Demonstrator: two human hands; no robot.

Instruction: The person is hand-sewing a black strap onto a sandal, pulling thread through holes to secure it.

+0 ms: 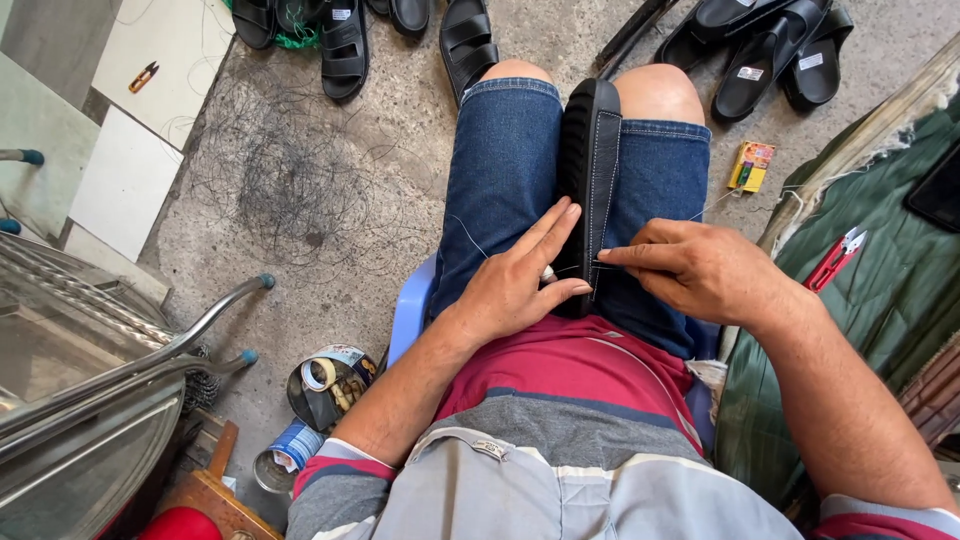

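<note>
Rough grey concrete floor (330, 200), pretty scuffed, with a big tangle of loose dark thread (285, 190) spread across it left of the knees. The person sits on a pale blue plastic stool (410, 312), in denim shorts, with a black rubber-soled sandal sole with white stitching (588, 170) clamped edge-up between the thighs.

The left hand (520, 280) lies open-fingered against the sole's left side, steadying its lower end. The right hand (690, 265) is pinched shut at the sole's right edge, thumb and forefinger closed on a thin white thread (700, 212) that runs off to the right; can't tell whether a needle is in there.

Count-wise: at least four finished black strap sandals (345, 45) along the top left, three more (765, 55) stacked top right. One red-handled thread snip (838, 255) on the green tarp (880, 290) at right, another small snip (143, 76) on the pale tiles (125, 180) top left. One small yellow-and-red box (751, 165) by the right knee. Two open tins (325, 385) lower left.

Left edge is crowded by a shiny metal frame (100, 350); open floor is mostly the thread patch.
</note>
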